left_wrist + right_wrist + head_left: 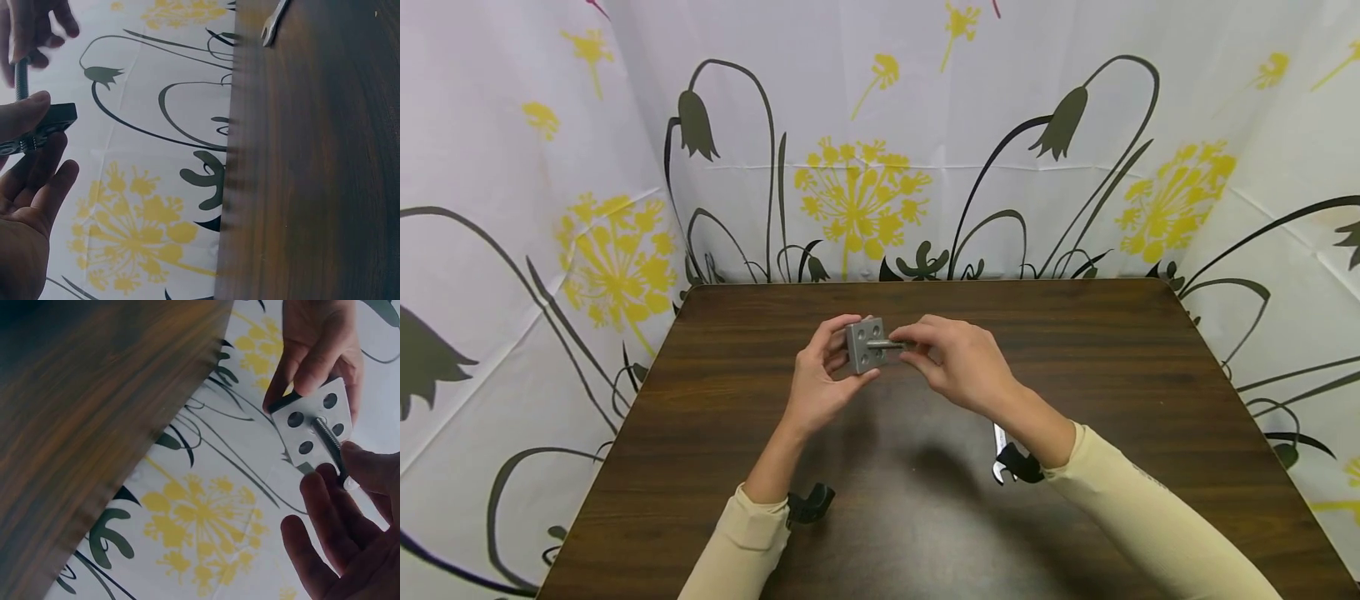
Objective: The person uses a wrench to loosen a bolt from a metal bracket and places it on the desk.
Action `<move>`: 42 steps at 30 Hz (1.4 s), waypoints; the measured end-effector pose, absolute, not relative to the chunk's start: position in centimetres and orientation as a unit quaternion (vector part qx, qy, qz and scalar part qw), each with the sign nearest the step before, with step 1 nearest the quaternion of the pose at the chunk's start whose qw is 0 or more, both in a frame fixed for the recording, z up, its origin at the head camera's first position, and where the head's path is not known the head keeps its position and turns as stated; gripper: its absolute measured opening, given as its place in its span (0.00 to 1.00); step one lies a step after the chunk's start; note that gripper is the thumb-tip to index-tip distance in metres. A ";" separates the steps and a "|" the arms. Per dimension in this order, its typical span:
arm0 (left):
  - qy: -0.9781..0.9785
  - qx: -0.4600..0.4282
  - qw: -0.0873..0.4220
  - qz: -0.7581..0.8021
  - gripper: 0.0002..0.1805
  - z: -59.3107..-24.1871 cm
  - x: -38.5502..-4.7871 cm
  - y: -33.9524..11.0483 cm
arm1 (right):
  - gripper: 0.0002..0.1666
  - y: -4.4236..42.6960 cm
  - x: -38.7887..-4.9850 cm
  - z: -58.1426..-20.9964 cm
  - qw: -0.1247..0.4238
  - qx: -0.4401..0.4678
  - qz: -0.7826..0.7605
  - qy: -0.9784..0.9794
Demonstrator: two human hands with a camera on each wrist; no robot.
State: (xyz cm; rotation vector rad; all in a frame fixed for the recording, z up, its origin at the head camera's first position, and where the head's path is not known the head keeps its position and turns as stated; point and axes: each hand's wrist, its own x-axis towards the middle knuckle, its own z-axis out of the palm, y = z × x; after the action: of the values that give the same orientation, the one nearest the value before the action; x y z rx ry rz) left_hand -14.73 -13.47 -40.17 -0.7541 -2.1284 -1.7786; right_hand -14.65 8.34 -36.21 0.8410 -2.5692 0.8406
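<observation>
My left hand (823, 379) holds a square grey metal block (856, 348) by its edges, thumb below and fingers behind in the head view. Several round holes mark its face. From the middle of that face a threaded bolt (328, 440) sticks out toward the right. My right hand (962, 362) pinches the bolt's outer end between thumb and fingers, which partly cover it. In the left wrist view, a short threaded end shows on the block's other side, near the left thumb. Both hands are raised above the table.
A silver open-end wrench (999, 442) lies on the dark wooden table (737, 333), partly hidden under the right forearm. Black wrist devices (811, 504) are on both wrists. A white curtain (880, 108) with flower prints hangs behind the table and at its sides.
</observation>
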 end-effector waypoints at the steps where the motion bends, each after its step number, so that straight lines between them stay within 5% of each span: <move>1: -0.734 -0.261 0.134 -0.613 0.39 -40.2 -14.7 -13.5 | 0.15 8.4 -14.6 -36.3 0.158 0.300 0.295 -0.893; 19: -0.733 -0.263 0.139 -0.611 0.38 -40.2 -14.8 -13.6 | 0.16 8.2 -14.7 -36.1 0.137 0.240 0.304 -0.912; 23: -0.735 -0.264 0.137 -0.609 0.38 -40.1 -14.8 -13.6 | 0.10 8.3 -14.7 -36.1 0.140 0.277 0.299 -0.902; 26: -0.732 -0.265 0.139 -0.612 0.38 -40.2 -14.9 -13.6 | 0.16 8.4 -14.7 -36.1 0.155 0.296 0.302 -0.893; 33: -0.723 -0.273 0.143 -0.618 0.38 -40.2 -15.0 -13.5 | 0.13 8.3 -14.7 -36.0 0.117 0.231 0.301 -0.918; 42: -0.718 -0.261 0.149 -0.627 0.39 -40.3 -15.1 -13.6 | 0.15 8.3 -14.5 -36.3 0.157 0.240 0.323 -0.902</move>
State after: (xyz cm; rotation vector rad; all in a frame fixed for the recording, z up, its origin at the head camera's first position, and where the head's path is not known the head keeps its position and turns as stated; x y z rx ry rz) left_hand -15.08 -13.57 -40.30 -0.7516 -2.0643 -1.8033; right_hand -14.51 8.29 -36.25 0.6878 -2.5817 0.9243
